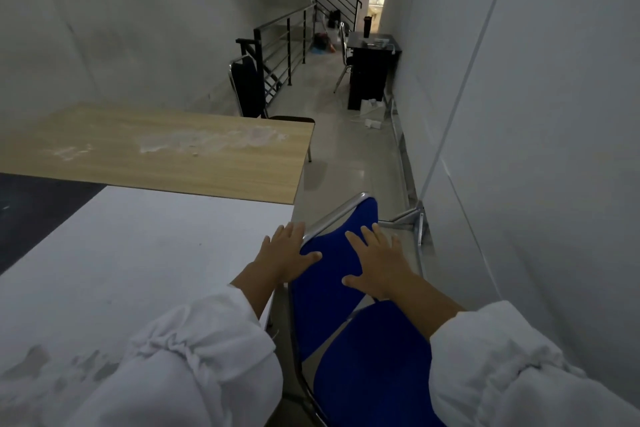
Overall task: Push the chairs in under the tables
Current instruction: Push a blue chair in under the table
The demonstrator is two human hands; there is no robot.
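Observation:
A blue padded chair (330, 274) with a chrome frame stands right below me, beside the right edge of the white table (145, 270). Its seat (374, 367) lies nearer to me than its backrest. My left hand (287, 258) wraps over the backrest's left frame edge, thumb on the blue pad. My right hand (379, 265) lies flat on the backrest with fingers spread. A wooden table (166, 152) adjoins the white one farther on. At its far end stands a second dark blue chair (246, 87), its seat partly under that table.
White partition walls close in on both sides, and a metal wall bracket (414, 218) juts out by the floor at right. Farther down the corridor are a black stair railing (287, 42), a black desk (369, 62) with a chair (344, 55), and small white items (372, 123) on the floor.

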